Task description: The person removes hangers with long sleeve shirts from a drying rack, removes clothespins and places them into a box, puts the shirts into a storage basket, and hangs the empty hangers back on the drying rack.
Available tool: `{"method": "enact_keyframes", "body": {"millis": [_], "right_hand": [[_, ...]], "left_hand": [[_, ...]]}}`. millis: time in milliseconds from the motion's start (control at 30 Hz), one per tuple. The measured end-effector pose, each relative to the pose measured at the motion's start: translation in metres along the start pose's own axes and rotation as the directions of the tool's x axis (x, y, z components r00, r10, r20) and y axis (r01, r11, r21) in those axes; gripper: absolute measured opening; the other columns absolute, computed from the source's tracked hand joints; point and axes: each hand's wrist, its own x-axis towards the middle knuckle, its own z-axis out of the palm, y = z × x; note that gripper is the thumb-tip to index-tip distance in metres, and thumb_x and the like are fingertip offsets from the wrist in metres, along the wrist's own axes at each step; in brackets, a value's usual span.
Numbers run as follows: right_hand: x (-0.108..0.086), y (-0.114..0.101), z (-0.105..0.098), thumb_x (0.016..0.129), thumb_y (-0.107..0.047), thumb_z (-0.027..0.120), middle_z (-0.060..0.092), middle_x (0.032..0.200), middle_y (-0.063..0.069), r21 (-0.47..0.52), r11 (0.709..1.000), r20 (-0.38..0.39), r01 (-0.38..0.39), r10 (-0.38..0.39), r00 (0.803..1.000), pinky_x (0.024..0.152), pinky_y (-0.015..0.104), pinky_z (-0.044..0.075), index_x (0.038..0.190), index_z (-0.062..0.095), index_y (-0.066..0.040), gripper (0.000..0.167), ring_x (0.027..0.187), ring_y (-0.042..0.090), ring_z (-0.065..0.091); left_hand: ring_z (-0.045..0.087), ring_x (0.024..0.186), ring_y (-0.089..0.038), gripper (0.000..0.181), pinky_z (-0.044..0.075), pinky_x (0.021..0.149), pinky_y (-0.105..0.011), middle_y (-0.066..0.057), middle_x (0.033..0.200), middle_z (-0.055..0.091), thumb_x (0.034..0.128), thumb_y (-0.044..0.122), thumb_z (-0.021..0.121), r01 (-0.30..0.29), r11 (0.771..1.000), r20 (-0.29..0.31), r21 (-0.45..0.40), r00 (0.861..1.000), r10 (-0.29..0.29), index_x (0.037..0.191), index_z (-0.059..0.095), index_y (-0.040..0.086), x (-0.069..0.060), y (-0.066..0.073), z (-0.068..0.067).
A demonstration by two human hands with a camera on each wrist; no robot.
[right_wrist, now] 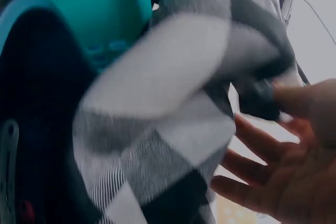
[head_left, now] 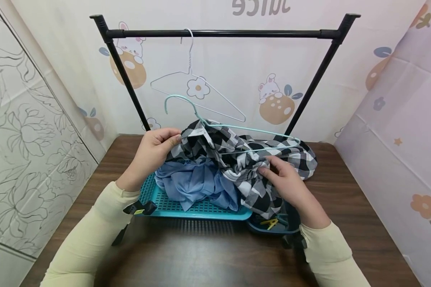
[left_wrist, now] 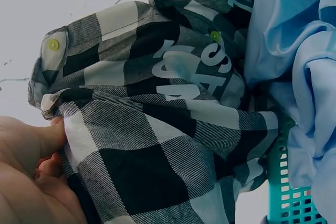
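Observation:
A black-and-white checked shirt (head_left: 251, 187) with yellow-green buttons and pale lettering is bunched over the basket. My left hand (head_left: 157, 149) pinches the shirt's edge at its left, between thumb and fingers; the left wrist view shows this cloth (left_wrist: 152, 145) close up. On the other side my right hand (head_left: 285, 179) grips a gathered fold between thumb and forefinger, its other fingers spread in the right wrist view. A mint-green hanger (head_left: 237, 126) has one end in the shirt near the collar, while its other arm lies bare on top.
Light blue cloth (head_left: 197, 181) lies in a turquoise basket (head_left: 201, 213). Right of it, a dark tray (head_left: 255, 227) holds clothespins (head_left: 271, 223). A white wire hanger (head_left: 219, 93) hangs from the black rack's bar (head_left: 255, 34), behind the shirt. Everything stands on a brown table (head_left: 186, 255).

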Motion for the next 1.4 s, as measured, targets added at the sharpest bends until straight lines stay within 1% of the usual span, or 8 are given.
{"method": "enact_keyframes", "body": {"millis": [133, 233, 333, 467, 700, 767, 967, 1400], "right_hand": [[0.001, 0.007, -0.007, 0.106, -0.028, 0.058, 0.055, 0.096, 0.011, -0.063, 0.997, 0.136, 0.052, -0.044, 0.99, 0.069, 0.031, 0.047, 0.122, 0.058, -0.01, 0.024, 0.083, 0.026, 0.053], [-0.001, 0.013, -0.019, 0.106, -0.029, 0.058, 0.062, 0.11, 0.011, -0.045, 0.998, 0.149, 0.041, -0.034, 0.988, 0.077, 0.024, 0.051, 0.129, 0.058, -0.009, 0.031, 0.094, 0.022, 0.059], [-0.006, 0.017, -0.035, 0.107, -0.025, 0.056, 0.064, 0.132, 0.009, -0.005, 0.999, 0.072, 0.047, -0.046, 0.996, 0.088, 0.02, 0.05, 0.144, 0.052, -0.011, 0.04, 0.112, 0.017, 0.06], [-0.015, 0.016, -0.054, 0.11, -0.012, 0.045, 0.068, 0.13, 0.012, 0.118, 0.983, -0.071, 0.143, -0.135, 0.988, 0.092, 0.016, 0.051, 0.145, 0.051, -0.004, 0.036, 0.114, 0.011, 0.066], [-0.026, 0.005, -0.066, 0.113, -0.015, 0.034, 0.07, 0.126, 0.011, 0.408, 0.854, -0.198, 0.324, -0.264, 0.944, 0.096, 0.023, 0.054, 0.143, 0.05, 0.006, 0.04, 0.109, 0.02, 0.073], [-0.027, 0.001, -0.064, 0.113, -0.013, 0.034, 0.07, 0.126, 0.009, 0.365, 0.866, -0.211, 0.341, -0.28, 0.936, 0.094, 0.022, 0.055, 0.142, 0.051, 0.006, 0.039, 0.107, 0.018, 0.073], [-0.026, -0.006, -0.051, 0.109, -0.009, 0.047, 0.071, 0.123, 0.007, 0.035, 0.963, -0.228, 0.267, -0.252, 0.94, 0.088, 0.016, 0.054, 0.139, 0.06, -0.007, 0.033, 0.101, 0.008, 0.074], [-0.02, -0.008, -0.026, 0.104, 0.001, 0.053, 0.075, 0.115, 0.01, -0.03, 0.934, -0.127, 0.357, -0.358, 0.925, 0.085, 0.02, 0.057, 0.134, 0.066, -0.01, 0.034, 0.095, 0.012, 0.076]], "left_hand": [[0.044, 0.062, -0.014, 0.018, 0.039, 0.056, -0.025, -0.011, 0.095, 0.072, 0.1031, 0.015, 0.063, -0.004, 1.0, -0.005, 0.013, 1.0, 0.004, 0.109, 0.076, 0.003, -0.001, 0.0, -0.001], [0.045, 0.063, -0.015, 0.018, 0.04, 0.058, -0.025, -0.01, 0.095, 0.072, 0.103, 0.015, 0.063, 0.0, 1.0, 0.002, 0.029, 1.0, 0.0, 0.109, 0.077, 0.004, -0.002, 0.0, -0.002], [0.047, 0.066, -0.016, 0.018, 0.042, 0.061, -0.025, -0.01, 0.097, 0.072, 0.1029, 0.015, 0.064, 0.004, 0.999, 0.018, 0.048, 1.0, -0.005, 0.11, 0.077, 0.004, -0.003, 0.0, -0.004], [0.05, 0.071, -0.017, 0.019, 0.043, 0.063, -0.025, -0.009, 0.099, 0.073, 0.103, 0.016, 0.063, 0.012, 0.997, 0.039, 0.072, 0.999, -0.015, 0.111, 0.077, 0.005, -0.004, 0.0, -0.006], [0.052, 0.071, -0.017, 0.019, 0.043, 0.062, -0.025, -0.009, 0.1, 0.075, 0.1025, 0.015, 0.064, 0.006, 0.996, 0.072, 0.093, 0.997, -0.013, 0.113, 0.077, 0.006, -0.004, 0.001, -0.005], [0.054, 0.074, -0.016, 0.018, 0.044, 0.063, -0.025, -0.008, 0.1, 0.075, 0.1022, 0.014, 0.065, -0.002, 0.995, 0.077, 0.104, 0.997, -0.006, 0.112, 0.078, 0.006, -0.004, 0.001, -0.004], [0.053, 0.069, -0.018, 0.017, 0.044, 0.061, -0.025, -0.005, 0.099, 0.076, 0.1016, 0.014, 0.065, -0.031, 0.99, 0.094, 0.14, 0.995, 0.017, 0.111, 0.078, 0.008, -0.004, 0.001, -0.002], [0.05, 0.063, -0.018, 0.016, 0.042, 0.052, -0.026, -0.004, 0.095, 0.075, 0.1002, 0.01, 0.067, -0.016, 0.991, 0.119, 0.135, 0.993, 0.0, 0.112, 0.078, 0.008, -0.003, 0.007, 0.002]]}}
